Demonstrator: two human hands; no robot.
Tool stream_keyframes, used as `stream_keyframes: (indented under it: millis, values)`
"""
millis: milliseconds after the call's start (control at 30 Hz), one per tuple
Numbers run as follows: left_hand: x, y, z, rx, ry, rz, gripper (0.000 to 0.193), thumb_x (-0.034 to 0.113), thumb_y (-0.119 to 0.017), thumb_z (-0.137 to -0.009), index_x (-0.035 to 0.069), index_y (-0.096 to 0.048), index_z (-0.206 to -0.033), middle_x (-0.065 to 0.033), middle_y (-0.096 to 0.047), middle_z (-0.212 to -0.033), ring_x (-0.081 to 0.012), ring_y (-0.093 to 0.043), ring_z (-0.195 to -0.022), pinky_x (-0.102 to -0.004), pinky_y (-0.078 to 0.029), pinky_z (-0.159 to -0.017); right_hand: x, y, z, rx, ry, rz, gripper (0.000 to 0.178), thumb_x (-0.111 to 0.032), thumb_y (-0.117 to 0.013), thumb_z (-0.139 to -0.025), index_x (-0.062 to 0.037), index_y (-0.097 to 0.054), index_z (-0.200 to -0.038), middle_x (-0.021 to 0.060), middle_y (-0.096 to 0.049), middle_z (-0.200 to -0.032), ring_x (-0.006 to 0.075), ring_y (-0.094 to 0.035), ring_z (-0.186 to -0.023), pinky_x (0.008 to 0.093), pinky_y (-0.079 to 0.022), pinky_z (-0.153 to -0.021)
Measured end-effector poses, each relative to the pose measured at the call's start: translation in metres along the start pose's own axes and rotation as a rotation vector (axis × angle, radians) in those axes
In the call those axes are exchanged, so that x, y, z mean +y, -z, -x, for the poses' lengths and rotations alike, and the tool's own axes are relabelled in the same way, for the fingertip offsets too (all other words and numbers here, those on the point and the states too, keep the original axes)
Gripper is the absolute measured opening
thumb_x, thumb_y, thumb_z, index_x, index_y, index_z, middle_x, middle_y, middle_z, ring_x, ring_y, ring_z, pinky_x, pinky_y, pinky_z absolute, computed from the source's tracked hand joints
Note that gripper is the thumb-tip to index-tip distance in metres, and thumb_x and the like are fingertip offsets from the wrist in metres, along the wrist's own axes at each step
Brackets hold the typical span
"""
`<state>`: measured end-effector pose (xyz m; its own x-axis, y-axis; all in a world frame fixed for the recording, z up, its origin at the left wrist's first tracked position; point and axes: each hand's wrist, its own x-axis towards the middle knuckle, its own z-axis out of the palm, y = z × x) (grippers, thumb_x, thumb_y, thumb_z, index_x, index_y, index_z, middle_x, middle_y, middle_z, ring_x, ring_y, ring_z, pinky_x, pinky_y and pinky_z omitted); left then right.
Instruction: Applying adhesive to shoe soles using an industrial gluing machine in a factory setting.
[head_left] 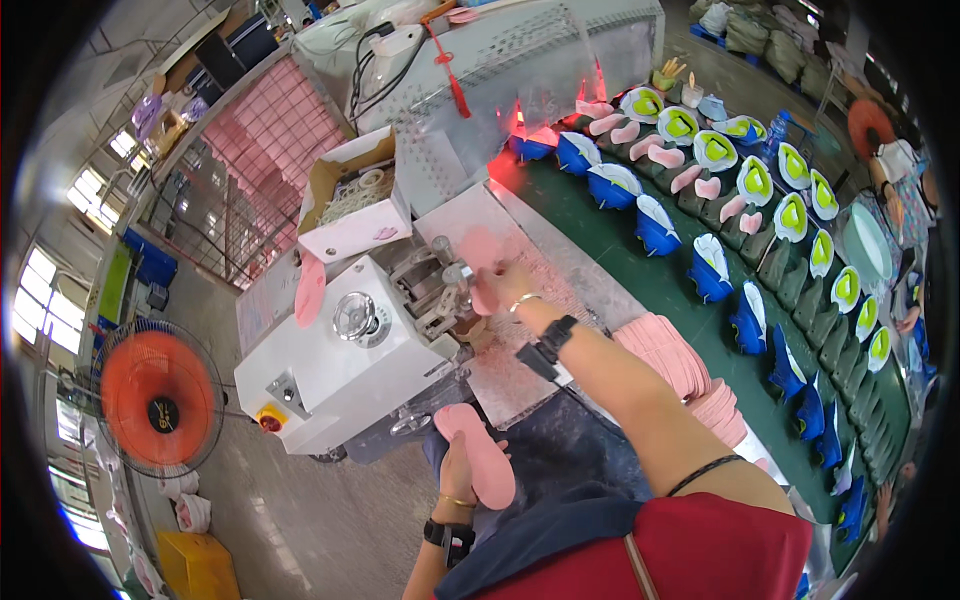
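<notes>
My left hand (458, 474) is closed around a pink shoe insole (486, 466), low in front of my body. Stretched forward, my right hand (512, 284) grips another pink insole (484, 297) at the rollers (440, 290) of a white bench machine (335, 350). Much of that second insole is hidden by the hand and the rollers. The machine has a round dial on top and a red and yellow button at its near end. Pink dust and flat pink material cover the worktop (500, 385) beside the rollers.
Stacks of pink insoles (665, 350) lie right of my forearm. A green conveyor (650, 285) carries blue and white shoe uppers and pink insoles. An open carton (355, 200) stands behind the machine, with a pink insole hanging below it. An orange fan (160, 395) is at left.
</notes>
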<state>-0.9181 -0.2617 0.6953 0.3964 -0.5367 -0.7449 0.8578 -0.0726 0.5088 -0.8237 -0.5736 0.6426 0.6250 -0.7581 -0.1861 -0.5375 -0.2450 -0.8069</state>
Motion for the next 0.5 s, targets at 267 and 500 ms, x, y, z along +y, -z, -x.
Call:
stream_keyframes:
  millis: [267, 500]
  values:
    - [-0.023, 0.010, -0.033, -0.558, -0.026, 0.047, 0.048, 0.044, -0.034, -0.099, 0.003, -0.052, -0.114, -0.0134, -0.063, -0.098, -0.0291, -0.062, -0.086, -0.0403, -0.051, -0.078, 0.036, 0.090, -0.012, 0.145, -0.181, -0.742, 0.032, -0.028, -0.059, -0.088, 0.0008, -0.059, -0.101, 0.0172, -0.067, -0.083, 0.0253, -0.065, -0.054, 0.0356, -0.049, -0.048]
    - [-0.039, -0.012, -0.055, -0.278, 0.089, -0.101, 0.046, 0.043, -0.036, -0.098, 0.003, -0.054, -0.111, -0.0127, -0.063, -0.097, -0.0296, -0.061, -0.091, -0.0405, -0.050, -0.082, 0.234, 0.370, 0.076, 0.799, -0.356, -0.437, 0.026, -0.009, -0.051, -0.085, -0.0006, -0.035, -0.103, 0.0207, -0.059, -0.075, 0.0312, -0.063, -0.049, 0.0408, -0.050, -0.037]
